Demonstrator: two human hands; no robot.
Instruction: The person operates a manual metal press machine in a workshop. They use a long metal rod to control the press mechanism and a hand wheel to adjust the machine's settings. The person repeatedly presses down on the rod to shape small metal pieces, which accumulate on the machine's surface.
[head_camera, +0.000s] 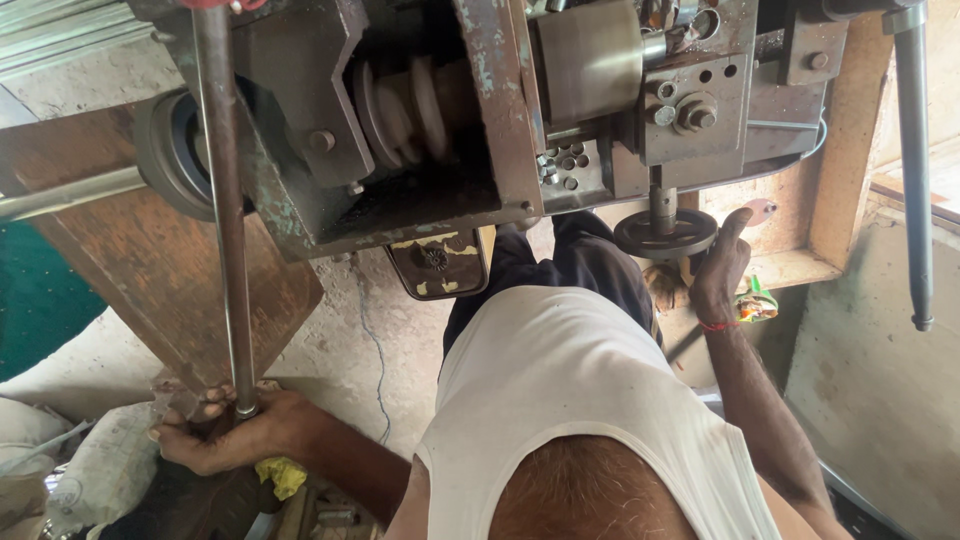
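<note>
Left hand (235, 432) clenched round the long steel rod (224, 200); right hand (718, 268) open, fingertips against the handwheel (665, 234). Could slip on greasy steel, or catch fingers if the wheel turns.

Left hand (232, 432) at base of rod (225, 200), left of machine (440, 130); right hand (720, 270) beside handwheel (665, 233) under machine's right part
</note>
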